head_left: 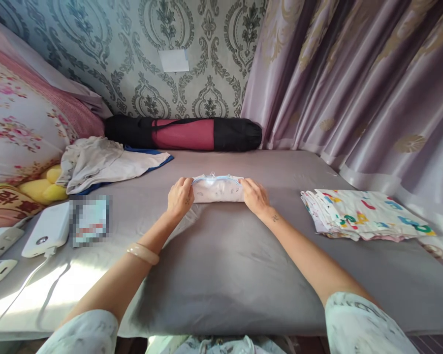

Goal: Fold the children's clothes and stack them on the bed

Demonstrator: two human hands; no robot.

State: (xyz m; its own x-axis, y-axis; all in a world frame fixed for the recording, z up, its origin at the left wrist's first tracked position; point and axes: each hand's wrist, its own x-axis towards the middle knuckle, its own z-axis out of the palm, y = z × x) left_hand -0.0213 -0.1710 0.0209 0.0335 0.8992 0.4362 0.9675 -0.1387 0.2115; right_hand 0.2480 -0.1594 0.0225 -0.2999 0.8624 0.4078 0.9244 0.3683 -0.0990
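Grey bed [221, 265], damask wallpaper [133, 59], mauve curtains [354, 83]. Your left hand [179, 196] and right hand [255, 195] clasp the ends of a folded white garment [217, 190], blue-edged.

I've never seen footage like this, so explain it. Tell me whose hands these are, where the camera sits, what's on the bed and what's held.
No machine: a person wears one camera on the head, looking forward and down. The left hand and right hand each hold one end of a small folded white garment lying on the grey bed sheet. Right of it lies a stack of folded patterned cloths. Left are a crumpled pile of clothes and a white power bank. A black-and-red rolled bag lies by the wall.
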